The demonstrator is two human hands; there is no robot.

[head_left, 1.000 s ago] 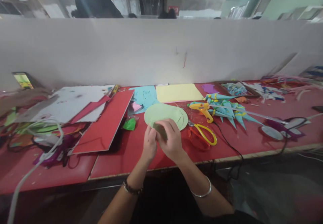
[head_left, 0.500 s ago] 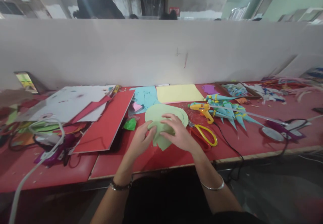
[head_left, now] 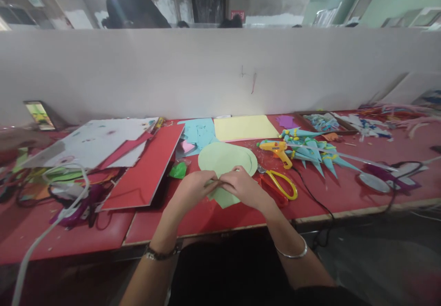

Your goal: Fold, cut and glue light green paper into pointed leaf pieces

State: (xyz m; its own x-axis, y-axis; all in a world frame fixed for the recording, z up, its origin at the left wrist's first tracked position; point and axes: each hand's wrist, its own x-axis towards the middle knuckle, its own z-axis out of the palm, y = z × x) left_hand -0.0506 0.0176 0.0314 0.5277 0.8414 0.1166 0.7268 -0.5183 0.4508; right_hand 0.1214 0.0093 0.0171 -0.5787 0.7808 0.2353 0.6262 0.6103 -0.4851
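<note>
My left hand [head_left: 193,190] and my right hand [head_left: 246,189] meet at the fingertips over the front of the table. Between them both pinch a light green piece of paper [head_left: 225,199], whose pointed lower part hangs out below my fingers; its upper part is covered by them. Just behind lie rounded light green paper sheets [head_left: 220,155], overlapping each other. Scissors with yellow handles [head_left: 283,185] rest to the right of my right hand, next to a red object partly under them. A yellow glue gun [head_left: 276,148] lies beyond the scissors.
Blue paper cones with yellow trim [head_left: 315,152] are heaped at the right. A red board [head_left: 144,170] leans at the left, near a green packet [head_left: 178,170] and a power strip [head_left: 74,205]. Behind are a yellow sheet [head_left: 246,127] and a white partition [head_left: 193,71]. A phone [head_left: 39,115] stands far left.
My hands have drawn together and lower, and the fingers, spread over the green paper before, now pinch it at its top with the fingertips touching. The tabletop things stay put.
</note>
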